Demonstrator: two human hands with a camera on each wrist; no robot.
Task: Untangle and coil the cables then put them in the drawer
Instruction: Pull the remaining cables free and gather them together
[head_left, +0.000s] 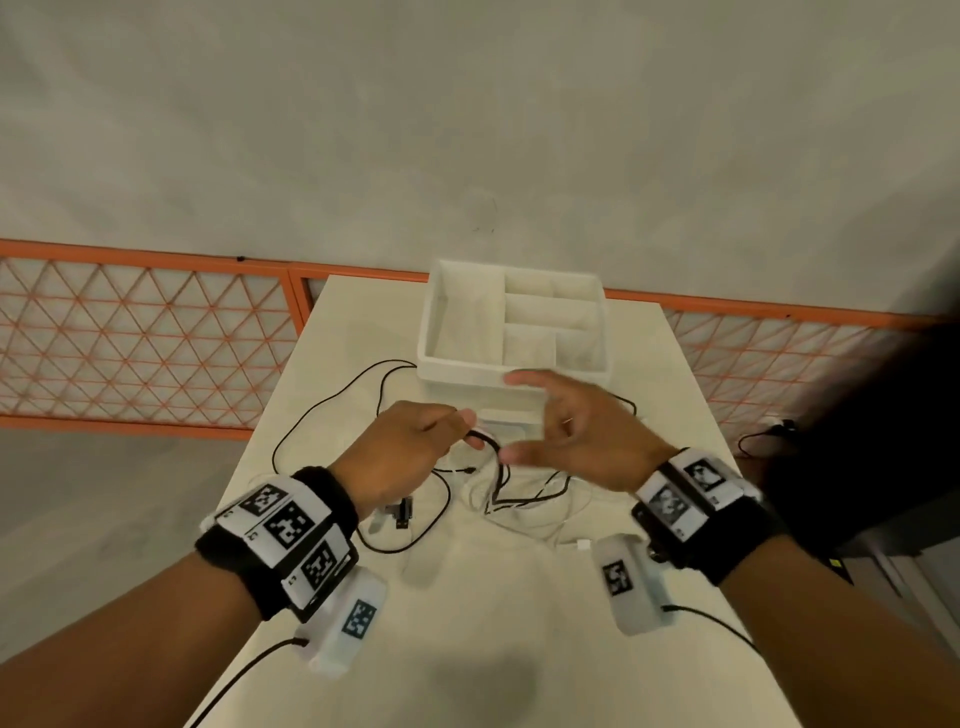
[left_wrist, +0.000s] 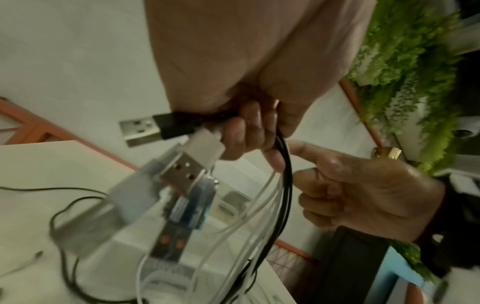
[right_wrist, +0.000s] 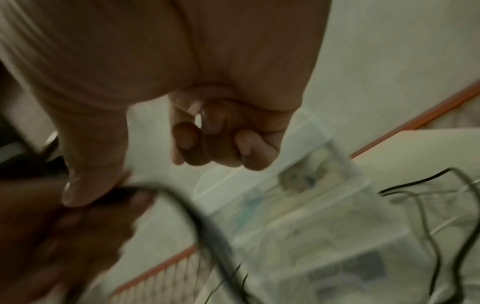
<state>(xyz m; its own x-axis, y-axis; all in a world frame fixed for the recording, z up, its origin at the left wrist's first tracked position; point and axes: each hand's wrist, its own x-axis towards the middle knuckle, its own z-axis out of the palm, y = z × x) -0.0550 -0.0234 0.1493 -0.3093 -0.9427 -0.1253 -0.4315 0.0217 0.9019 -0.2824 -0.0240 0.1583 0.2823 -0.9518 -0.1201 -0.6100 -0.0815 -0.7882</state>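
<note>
My left hand (head_left: 467, 431) grips a bundle of cables above the table. A black USB plug (left_wrist: 174, 125) and a white USB plug (left_wrist: 205, 144) stick out of its fist. Black cable (head_left: 332, 400) and thin white cables (head_left: 524, 519) hang from it into a tangle on the table. My right hand (head_left: 511, 415) hovers close beside the left with thumb and forefinger spread wide and the other fingers curled, holding nothing. Its thumb (right_wrist: 78, 193) touches the black cable at the left hand. The white drawer box (head_left: 431, 332) with divided compartments stands just behind both hands.
The pale table (head_left: 519, 623) is narrow, with its edges close on both sides. A small black adapter (head_left: 401, 512) lies under my left wrist. An orange mesh fence (head_left: 145, 338) runs behind the table. Dark furniture (head_left: 883, 441) with another black lead stands at the right.
</note>
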